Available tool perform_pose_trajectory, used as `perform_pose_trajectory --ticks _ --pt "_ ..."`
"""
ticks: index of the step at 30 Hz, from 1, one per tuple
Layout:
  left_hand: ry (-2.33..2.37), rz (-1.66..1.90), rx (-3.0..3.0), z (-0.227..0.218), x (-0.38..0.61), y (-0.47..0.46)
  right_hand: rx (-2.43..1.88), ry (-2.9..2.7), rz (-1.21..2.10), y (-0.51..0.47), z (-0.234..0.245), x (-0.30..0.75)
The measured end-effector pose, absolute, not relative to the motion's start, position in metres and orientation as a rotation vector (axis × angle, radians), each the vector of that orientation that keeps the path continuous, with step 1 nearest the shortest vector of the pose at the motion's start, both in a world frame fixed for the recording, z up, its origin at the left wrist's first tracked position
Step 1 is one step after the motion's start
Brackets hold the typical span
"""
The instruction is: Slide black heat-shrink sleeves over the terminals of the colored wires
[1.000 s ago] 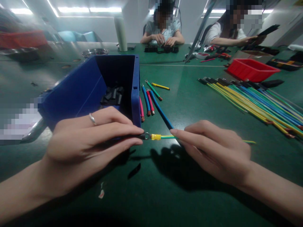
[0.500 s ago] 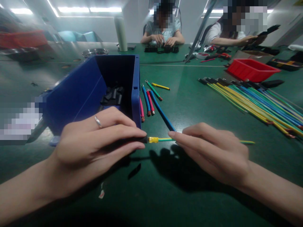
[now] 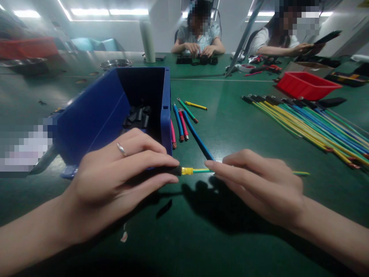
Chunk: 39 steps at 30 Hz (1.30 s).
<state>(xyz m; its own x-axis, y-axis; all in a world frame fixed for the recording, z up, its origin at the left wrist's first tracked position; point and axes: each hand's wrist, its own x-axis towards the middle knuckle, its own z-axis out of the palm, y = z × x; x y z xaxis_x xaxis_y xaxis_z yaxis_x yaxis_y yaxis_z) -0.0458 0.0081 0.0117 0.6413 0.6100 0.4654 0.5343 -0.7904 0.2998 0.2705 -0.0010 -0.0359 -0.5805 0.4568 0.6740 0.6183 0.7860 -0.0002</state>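
Observation:
My left hand (image 3: 115, 181), with a ring on one finger, is closed on a black sleeve (image 3: 175, 170). The sleeve's open end sits against the yellow band (image 3: 187, 171) at the end of a thin green-and-yellow wire (image 3: 201, 170). My right hand (image 3: 259, 182) pinches that wire between thumb and fingers; its tail pokes out to the right behind the hand. A thick blue cable (image 3: 197, 134) runs from the table up to my right fingertips, and I cannot tell whether they touch it. Most of the sleeve is hidden by my left fingers.
A blue bin (image 3: 95, 111) with black sleeves (image 3: 138, 116) inside stands behind my left hand. Short cables (image 3: 181, 125) lie right of it. Several long wires (image 3: 305, 123) and a red tray (image 3: 308, 86) are at right. Two people sit across the table.
The black sleeve has slid slightly right with my left fingers, covering the copper-coloured bit beside the yellow band. My right hand has barely moved.

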Motion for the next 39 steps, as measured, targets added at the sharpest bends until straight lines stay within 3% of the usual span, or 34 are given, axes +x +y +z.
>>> perform_pose_trajectory --ticks 39 --pt "0.943 0.874 2.838 0.0111 -0.0451 0.0046 -0.757 -2.388 -0.236 -0.0007 -0.0309 0.2672"
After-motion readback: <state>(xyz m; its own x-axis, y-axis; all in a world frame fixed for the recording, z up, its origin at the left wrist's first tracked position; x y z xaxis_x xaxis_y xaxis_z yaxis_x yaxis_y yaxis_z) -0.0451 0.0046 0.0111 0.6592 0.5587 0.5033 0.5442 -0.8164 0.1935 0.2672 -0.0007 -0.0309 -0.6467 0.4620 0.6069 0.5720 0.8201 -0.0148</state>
